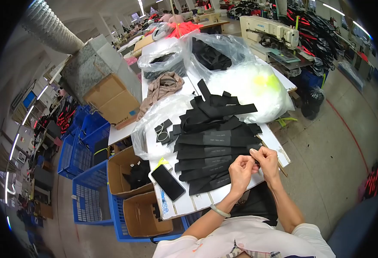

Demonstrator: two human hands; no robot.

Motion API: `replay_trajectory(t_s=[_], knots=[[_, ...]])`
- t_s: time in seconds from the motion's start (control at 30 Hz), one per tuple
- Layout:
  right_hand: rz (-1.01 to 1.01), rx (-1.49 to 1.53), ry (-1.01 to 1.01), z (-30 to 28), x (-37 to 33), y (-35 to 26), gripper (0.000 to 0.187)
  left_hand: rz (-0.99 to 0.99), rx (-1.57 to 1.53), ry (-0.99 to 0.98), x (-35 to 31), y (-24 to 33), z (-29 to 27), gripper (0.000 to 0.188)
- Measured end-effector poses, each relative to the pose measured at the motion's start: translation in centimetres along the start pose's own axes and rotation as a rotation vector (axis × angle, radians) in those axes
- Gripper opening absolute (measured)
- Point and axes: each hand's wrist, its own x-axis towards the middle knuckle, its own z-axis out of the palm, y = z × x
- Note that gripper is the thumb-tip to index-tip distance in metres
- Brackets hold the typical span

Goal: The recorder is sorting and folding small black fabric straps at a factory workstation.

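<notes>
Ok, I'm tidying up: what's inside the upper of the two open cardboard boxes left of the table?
Black items lie in the upper box; whatever is beneath them is covered and cannot be seen.

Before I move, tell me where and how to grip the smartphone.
Likely best: pinch the smartphone across its long edges near its lower end, coming from the near side; it lies screen-up, that end angled toward you beside white tabletop.

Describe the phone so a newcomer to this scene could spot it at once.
Find the white table in the middle, then its near-left corner, left of the fanned black strips. The phone lies there at a slant, dark screen up. Unlike the strips, it is one rounded rectangle with a pale edge.
</notes>
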Motion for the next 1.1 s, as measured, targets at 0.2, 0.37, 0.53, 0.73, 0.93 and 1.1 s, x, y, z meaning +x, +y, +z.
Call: replay_trajectory(t_s=[0.2, 0.37, 0.53, 0.73, 0.93, 1.1], knots=[[-0.554, -0.304, 0.200, 1.6, -1.2, -2.4, 0.005, 0.167, -0.154, 0.248, 0.7, 0.8, 0.7, 0.008], [-0.670, -0.514, 0.349, 2.2, -1.6, -2.3, 0.014, -0.003, -0.498, 0.050, 1.1, 1.0, 0.4, 0.010], [-0.380, 0.047, 0.224, 1.3, -1.6, -3.1, 0.027, -0.218, -0.667, -0.145, 1.4, 3.2, -0.4, 0.009], [-0.312, 0.618, 0.054, -0.7, -1.2, -9.6, 0.023, -0.238, -0.837, -0.070, 2.2, 2.7, -2.8, 0.015], [-0.524, -0.465, 0.149, 1.5, -1.7, -6.4, 0.009, 0.065, -0.166, -0.064, 1.2, 4.8, -1.7, 0.017], [-0.560, -0.451, 0.127, 1.9, -1.1, -5.6, 0.009, 0.013, -0.278, -0.140, 0.9, 4.1, -2.8, 0.012]])
